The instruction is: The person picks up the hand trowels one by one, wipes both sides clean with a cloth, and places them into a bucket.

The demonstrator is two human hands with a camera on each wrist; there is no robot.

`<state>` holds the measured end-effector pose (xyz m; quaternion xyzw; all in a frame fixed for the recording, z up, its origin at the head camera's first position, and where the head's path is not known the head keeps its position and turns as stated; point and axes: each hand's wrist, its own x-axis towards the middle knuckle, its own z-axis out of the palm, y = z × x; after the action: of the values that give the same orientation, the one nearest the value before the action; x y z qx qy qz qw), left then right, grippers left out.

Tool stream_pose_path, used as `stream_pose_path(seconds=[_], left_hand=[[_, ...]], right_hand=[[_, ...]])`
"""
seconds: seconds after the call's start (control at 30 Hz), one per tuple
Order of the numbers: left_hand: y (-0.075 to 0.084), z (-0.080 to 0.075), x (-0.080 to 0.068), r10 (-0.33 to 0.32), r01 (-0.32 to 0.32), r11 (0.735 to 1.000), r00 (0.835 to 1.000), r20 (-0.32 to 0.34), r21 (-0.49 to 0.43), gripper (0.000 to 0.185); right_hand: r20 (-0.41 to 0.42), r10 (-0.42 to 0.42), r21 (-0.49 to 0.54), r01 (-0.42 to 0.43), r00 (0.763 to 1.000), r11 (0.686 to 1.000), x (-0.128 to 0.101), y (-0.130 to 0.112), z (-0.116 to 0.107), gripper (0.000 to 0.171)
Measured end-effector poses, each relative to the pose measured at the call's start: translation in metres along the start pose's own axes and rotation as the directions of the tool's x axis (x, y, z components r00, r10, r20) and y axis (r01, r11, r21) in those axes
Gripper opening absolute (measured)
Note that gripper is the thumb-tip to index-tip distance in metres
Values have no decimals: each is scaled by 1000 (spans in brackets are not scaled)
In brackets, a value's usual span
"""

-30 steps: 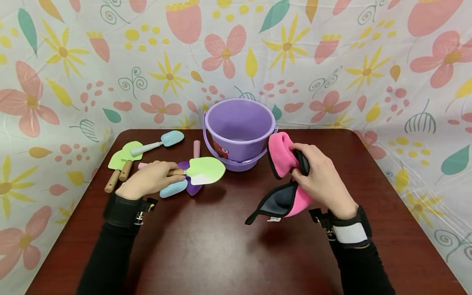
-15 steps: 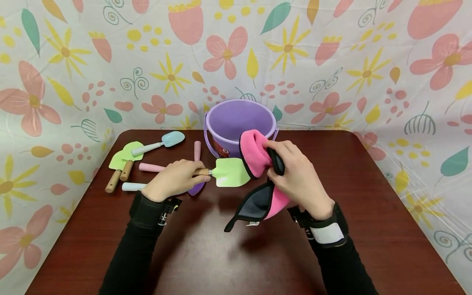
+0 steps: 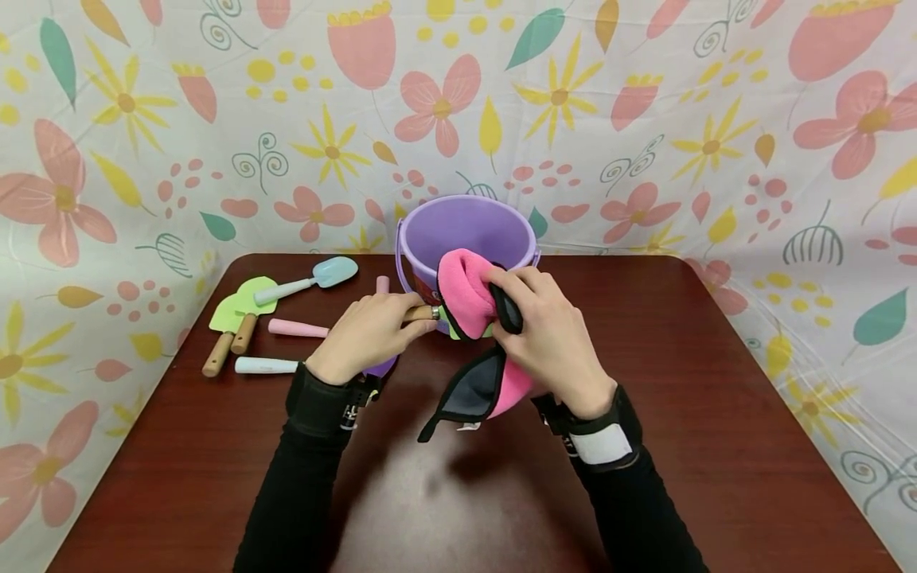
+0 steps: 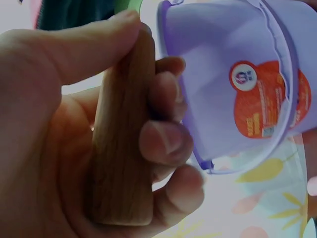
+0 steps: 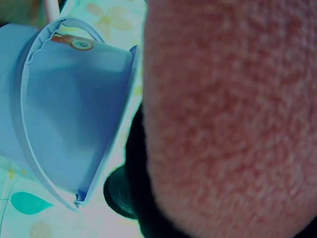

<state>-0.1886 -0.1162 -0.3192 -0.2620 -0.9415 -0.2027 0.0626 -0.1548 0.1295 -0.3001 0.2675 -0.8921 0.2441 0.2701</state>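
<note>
My left hand grips the wooden handle of a small green-bladed shovel, fingers curled round it. Most of the green blade is hidden behind a pink fleece cloth item with black edging and a grey inner side. My right hand pinches that cloth item by its black edge, and its lower flap hangs down to a black tip. Blade and cloth overlap in the head view; whether the blade is inside a fold cannot be told. Just behind both hands stands a purple bucket, upright.
Left on the brown table lie two green shovels with wooden handles and a light blue shovel. A pink handle, a white handle and a purple blade lie near my left hand. A floral sheet hangs behind.
My left hand has carried the green shovel right, toward the cloth item. My right hand has brought the cloth item left, in front of the bucket, and the blade is now mostly covered.
</note>
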Motion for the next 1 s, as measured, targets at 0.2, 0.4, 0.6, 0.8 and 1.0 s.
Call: stream_pose_path(seconds=[0.2, 0.4, 0.6, 0.8, 1.0], left_hand=[[9, 2, 5, 9, -3, 999, 993, -119, 54, 21], [16, 8, 10, 13, 1, 998, 973, -232, 61, 19], [18, 18, 13, 18, 6, 997, 946, -323, 73, 25], [16, 26, 15, 1, 24, 998, 933, -359, 66, 26], [16, 27, 15, 26, -5, 998, 924, -381, 57, 26]], right_hand=[[-41, -13, -39, 11, 999, 999, 7, 0, 8, 54], [-55, -45, -95, 40, 997, 995, 15, 2, 19, 51], [-51, -54, -167, 45, 997, 985, 20, 2, 29, 40], [-53, -60, -197, 48, 997, 979, 23, 7, 37, 28], [-82, -59, -196, 42, 995, 980, 22, 14, 39, 27]])
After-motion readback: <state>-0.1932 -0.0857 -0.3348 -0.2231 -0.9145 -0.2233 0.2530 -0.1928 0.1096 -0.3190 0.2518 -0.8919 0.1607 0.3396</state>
